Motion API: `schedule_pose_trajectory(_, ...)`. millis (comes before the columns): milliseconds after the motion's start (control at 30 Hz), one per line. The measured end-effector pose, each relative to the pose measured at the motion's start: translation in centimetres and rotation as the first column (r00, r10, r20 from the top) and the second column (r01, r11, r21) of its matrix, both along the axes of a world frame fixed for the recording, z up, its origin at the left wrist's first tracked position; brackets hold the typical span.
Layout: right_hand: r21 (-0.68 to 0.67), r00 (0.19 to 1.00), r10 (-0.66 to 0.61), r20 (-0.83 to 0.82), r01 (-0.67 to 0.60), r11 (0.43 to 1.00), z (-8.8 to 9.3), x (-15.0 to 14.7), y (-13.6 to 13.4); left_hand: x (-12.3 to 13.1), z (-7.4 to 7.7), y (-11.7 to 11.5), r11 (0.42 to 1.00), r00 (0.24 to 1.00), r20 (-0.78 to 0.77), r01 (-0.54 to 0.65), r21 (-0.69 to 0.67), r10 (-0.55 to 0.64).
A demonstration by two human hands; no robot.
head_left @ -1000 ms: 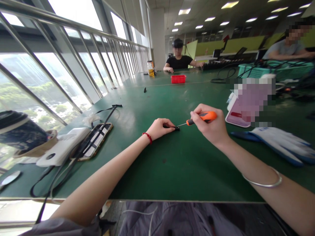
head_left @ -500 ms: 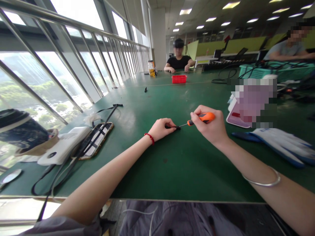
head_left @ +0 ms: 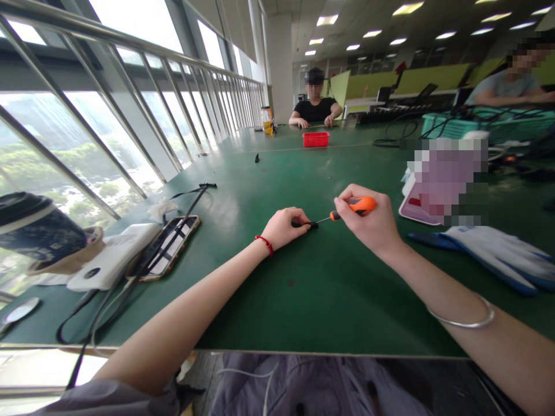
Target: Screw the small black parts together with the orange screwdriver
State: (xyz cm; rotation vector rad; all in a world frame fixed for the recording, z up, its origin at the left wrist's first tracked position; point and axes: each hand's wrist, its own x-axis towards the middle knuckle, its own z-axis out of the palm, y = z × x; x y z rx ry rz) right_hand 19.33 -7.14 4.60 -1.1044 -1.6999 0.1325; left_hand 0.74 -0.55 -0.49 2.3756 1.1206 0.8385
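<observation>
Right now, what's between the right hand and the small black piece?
The head view shows a screwdriver there, its thin shaft pointing from the right hand toward the small black piece.

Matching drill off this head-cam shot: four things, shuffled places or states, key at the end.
Things
1. screwdriver
2. small black part
3. red bin
4. cup

Places or states
A. at the far left of the picture, dark lid on
B. on the green table, in front of the person opposite
C. gripped in the right hand
D. held in the fingers of the left hand

Pairs: 1-C, 2-D, 3-B, 4-A
</observation>
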Motion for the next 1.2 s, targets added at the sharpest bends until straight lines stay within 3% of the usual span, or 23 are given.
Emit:
schedule_pose_trajectory(233,0.034,0.995,-0.073,-0.073,0.076,0.997,-0.1,0.0,0.2,0.0,0.0,0.0,1.000,1.000,-0.003,0.003,0.012,-0.003)
schedule_pose_trajectory(667,0.106,0.998,-0.068,0.009,0.066,0.992,-0.6,0.1,0.4,0.0,0.1,-0.1,0.998,0.999,-0.048,0.017,0.058,-0.015)
schedule_pose_trajectory(933,0.140,0.993,-0.116,-0.007,0.116,0.983,0.1,0.2,0.2,0.1,0.1,-0.1,0.995,0.996,-0.094,0.014,0.094,-0.005)
schedule_pose_trajectory(1200,0.129,0.996,-0.076,-0.037,0.080,0.988,-0.2,0.3,-0.1,0.1,0.3,-0.2,0.994,0.993,-0.117,0.007,0.106,0.005)
